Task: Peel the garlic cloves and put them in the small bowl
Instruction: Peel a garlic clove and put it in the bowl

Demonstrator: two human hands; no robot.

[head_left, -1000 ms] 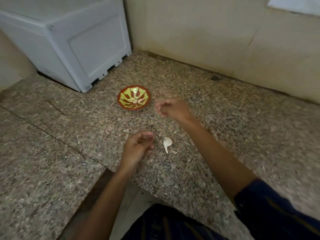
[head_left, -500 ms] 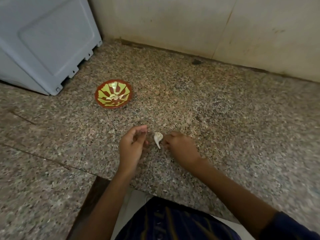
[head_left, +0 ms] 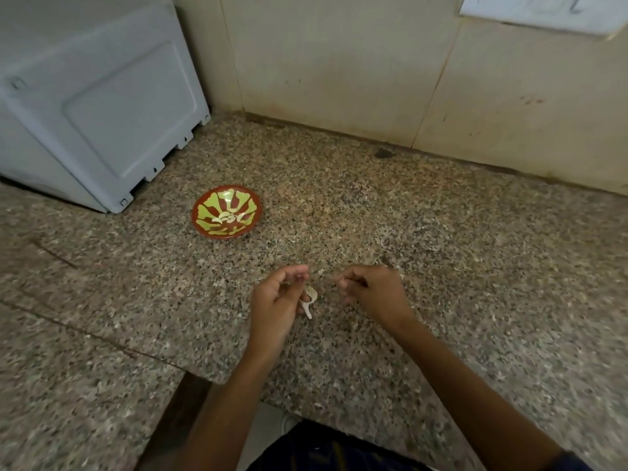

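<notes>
A small red bowl (head_left: 227, 212) with a yellow-green pattern stands on the granite counter and holds a few pale peeled cloves. Nearer to me lies a white piece of garlic (head_left: 311, 299) with a thin tail. My left hand (head_left: 277, 302) sits right against it with curled fingers, thumb meeting forefinger; whether it holds the garlic is unclear. My right hand (head_left: 372, 290) hovers just to the right of the garlic, its thumb and forefinger pinched on something small and pale, apparently a clove.
A grey-white appliance (head_left: 95, 107) fills the back left corner, close behind the bowl. A beige tiled wall (head_left: 373, 73) runs along the back. The counter's front edge (head_left: 204, 379) cuts in near my body.
My right hand came back from beside the bowl, dropped to the garlic, then drew slightly right with its fingers pinched. My left hand stayed beside the garlic and now touches it.
</notes>
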